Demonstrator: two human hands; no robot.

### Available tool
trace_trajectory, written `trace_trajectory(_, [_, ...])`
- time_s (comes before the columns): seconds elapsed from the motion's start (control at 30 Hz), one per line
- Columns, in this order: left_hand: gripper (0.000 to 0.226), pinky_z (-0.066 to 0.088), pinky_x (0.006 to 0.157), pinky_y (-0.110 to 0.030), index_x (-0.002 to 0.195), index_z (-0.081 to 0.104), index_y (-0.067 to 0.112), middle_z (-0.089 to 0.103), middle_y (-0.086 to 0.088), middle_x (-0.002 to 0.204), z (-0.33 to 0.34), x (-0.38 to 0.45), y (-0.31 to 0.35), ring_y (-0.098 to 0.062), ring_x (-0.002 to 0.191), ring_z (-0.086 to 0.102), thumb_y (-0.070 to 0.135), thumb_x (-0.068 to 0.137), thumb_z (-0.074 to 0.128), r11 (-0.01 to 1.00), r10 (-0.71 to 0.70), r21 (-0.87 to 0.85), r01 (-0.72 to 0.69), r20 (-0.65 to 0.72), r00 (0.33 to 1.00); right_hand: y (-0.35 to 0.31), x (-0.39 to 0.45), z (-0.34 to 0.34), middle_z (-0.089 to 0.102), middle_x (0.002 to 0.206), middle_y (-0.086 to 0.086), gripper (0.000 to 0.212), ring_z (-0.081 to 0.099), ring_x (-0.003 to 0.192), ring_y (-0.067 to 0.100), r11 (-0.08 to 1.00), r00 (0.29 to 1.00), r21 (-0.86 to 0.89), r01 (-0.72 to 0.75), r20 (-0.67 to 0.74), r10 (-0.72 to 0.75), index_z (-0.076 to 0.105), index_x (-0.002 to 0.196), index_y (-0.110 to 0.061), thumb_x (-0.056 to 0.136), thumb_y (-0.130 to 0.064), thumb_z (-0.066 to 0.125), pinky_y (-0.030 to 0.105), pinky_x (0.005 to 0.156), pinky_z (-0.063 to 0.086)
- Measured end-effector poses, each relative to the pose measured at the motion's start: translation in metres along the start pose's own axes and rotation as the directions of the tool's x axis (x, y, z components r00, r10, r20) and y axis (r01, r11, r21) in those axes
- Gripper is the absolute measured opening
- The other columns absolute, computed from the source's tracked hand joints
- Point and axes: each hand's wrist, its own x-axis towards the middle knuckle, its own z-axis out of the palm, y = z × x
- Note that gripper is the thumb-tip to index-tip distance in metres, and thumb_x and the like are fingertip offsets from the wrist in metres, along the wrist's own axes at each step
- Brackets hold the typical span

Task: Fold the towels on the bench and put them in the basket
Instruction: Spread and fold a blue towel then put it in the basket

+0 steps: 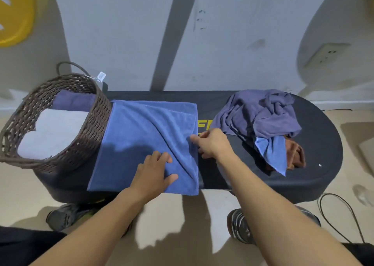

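A blue towel (141, 136) lies spread flat on the black bench (315, 148), its left edge against the wicker basket (95, 124). My left hand (155, 170) rests flat on the towel's near right part, fingers apart. My right hand (210, 142) pinches the towel's right edge near its middle. The basket stands on the bench's left end and holds a folded white towel (54, 132) and a folded purple-blue towel (72, 102). A heap of unfolded towels sits on the right: a purple one (261, 114), a light blue one (271, 152) and a brown one (295, 154).
A wall runs right behind the bench, with a socket (325, 54) at the right. A black cable (340, 215) loops on the floor at the near right. My two shoes (240, 225) stand just in front of the bench.
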Motion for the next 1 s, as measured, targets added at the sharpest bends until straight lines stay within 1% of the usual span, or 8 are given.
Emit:
trace_trajectory(0.07, [0.039,0.043,0.086,-0.036,0.116,0.041,0.030,0.038,0.011,0.112,-0.003,0.006,-0.003,-0.016,0.101,0.043,0.051,0.089,0.060,1.000,0.001,-0.004,-0.001,0.062,0.998,-0.013,0.028,0.005,0.071,0.086,0.019,0.032,0.071,0.070,0.035,0.998,0.994,0.059,0.024,-0.107,-0.018,0.057,0.082,-0.009,0.083,-0.038,0.071,0.047,0.070,0.060])
trace_trajectory(0.17, [0.045,0.046,0.084,-0.036,0.123,0.037,0.034,0.037,0.012,0.109,-0.005,0.010,-0.008,-0.015,0.097,0.043,0.054,0.089,0.059,0.999,0.037,-0.005,-0.037,0.088,0.995,-0.025,0.061,0.010,0.069,0.094,0.008,0.034,0.067,0.081,0.028,0.994,0.978,-0.041,0.102,-0.180,-0.108,0.054,0.102,-0.011,0.085,-0.037,0.068,0.036,0.072,0.056])
trace_trajectory(0.33, [0.069,0.049,0.079,-0.034,0.145,0.018,0.043,0.031,0.013,0.107,-0.005,0.016,-0.014,-0.014,0.096,0.042,0.061,0.089,0.053,0.996,0.090,0.015,-0.093,0.114,0.989,-0.043,0.103,0.006,0.072,0.095,0.013,0.017,0.066,0.092,0.033,0.928,0.972,-0.310,0.204,-0.052,-0.231,0.068,0.093,-0.005,0.089,-0.016,0.056,0.036,0.076,0.055])
trace_trajectory(0.5, [0.072,0.050,0.078,-0.033,0.148,0.014,0.042,0.030,0.011,0.104,-0.004,0.016,-0.016,-0.013,0.095,0.042,0.066,0.089,0.047,0.992,0.100,0.071,-0.109,0.111,0.989,-0.051,0.111,-0.009,0.066,0.097,0.003,0.037,0.059,0.091,0.022,0.857,0.956,-0.424,0.292,0.093,-0.280,0.061,0.107,-0.015,0.079,-0.033,0.079,0.034,0.080,0.051])
trace_trajectory(0.6, [0.072,0.049,0.078,-0.032,0.149,0.011,0.042,0.030,0.010,0.103,-0.004,0.016,-0.016,-0.013,0.093,0.042,0.068,0.090,0.043,0.988,0.099,0.106,-0.110,0.103,0.990,-0.054,0.114,-0.012,0.068,0.091,0.006,0.017,0.061,0.087,0.025,0.776,0.941,-0.534,0.335,0.145,-0.306,0.065,0.085,-0.016,0.082,-0.028,0.076,0.031,0.072,0.049])
trace_trajectory(0.73, [0.073,0.047,0.079,-0.030,0.152,0.007,0.040,0.032,0.011,0.105,-0.001,0.011,-0.016,-0.012,0.093,0.041,0.069,0.091,0.036,0.981,0.110,0.152,-0.118,0.055,0.992,-0.062,0.115,-0.008,0.050,0.066,0.006,0.038,0.051,0.075,0.031,0.658,0.932,-0.660,0.363,0.275,-0.237,0.046,0.061,-0.012,0.094,-0.024,0.059,0.032,0.063,0.040])
trace_trajectory(0.9, [0.084,0.047,0.072,-0.028,0.156,0.002,0.034,0.030,0.012,0.101,0.002,0.011,-0.020,-0.011,0.089,0.039,0.068,0.090,0.040,0.986,0.126,0.111,-0.128,0.029,0.992,-0.084,0.128,-0.020,0.046,0.069,0.004,0.032,0.051,0.077,0.030,0.651,0.941,-0.681,0.337,0.215,-0.262,0.039,0.068,-0.014,0.098,-0.016,0.050,0.032,0.060,0.037])
trace_trajectory(1.0, [0.084,0.046,0.071,-0.026,0.156,0.001,0.034,0.028,0.012,0.100,-0.002,0.012,-0.020,-0.010,0.089,0.038,0.068,0.090,0.041,0.984,0.139,0.102,-0.143,0.048,0.989,-0.085,0.132,-0.021,0.061,0.086,0.008,0.017,0.058,0.089,0.031,0.689,0.937,-0.636,0.348,0.234,-0.258,0.060,0.090,-0.005,0.100,-0.015,0.050,0.036,0.068,0.047])
